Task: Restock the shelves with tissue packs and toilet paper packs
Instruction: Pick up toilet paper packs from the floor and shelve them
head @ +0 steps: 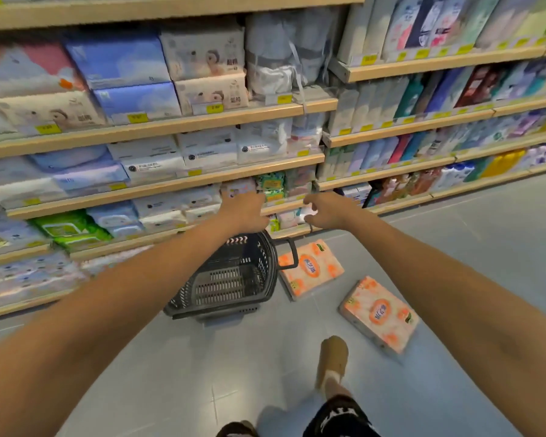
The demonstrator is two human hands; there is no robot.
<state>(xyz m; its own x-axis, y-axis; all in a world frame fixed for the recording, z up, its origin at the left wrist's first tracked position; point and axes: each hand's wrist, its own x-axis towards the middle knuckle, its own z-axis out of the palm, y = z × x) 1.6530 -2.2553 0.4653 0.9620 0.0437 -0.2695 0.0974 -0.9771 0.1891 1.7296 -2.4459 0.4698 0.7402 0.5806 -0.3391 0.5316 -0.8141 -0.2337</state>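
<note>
Long wooden shelves [158, 129] hold rows of tissue and paper packs. On the grey floor [454, 247] below them stands a black basket [230, 279]. Just beside it lie two orange tissue packs [311, 268], flat and slightly apart. The left hand [243, 212] reaches a small pink pack [238, 188] on a low shelf; its grip is hidden. The right hand [327, 211] hovers nearby, fingers loosely spread, holding nothing.

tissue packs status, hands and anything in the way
Left hand at small pink pack on shelf, grip hidden. Right hand open, empty. Two orange packs on floor beside black basket. Nothing blocking the shelf.
</note>
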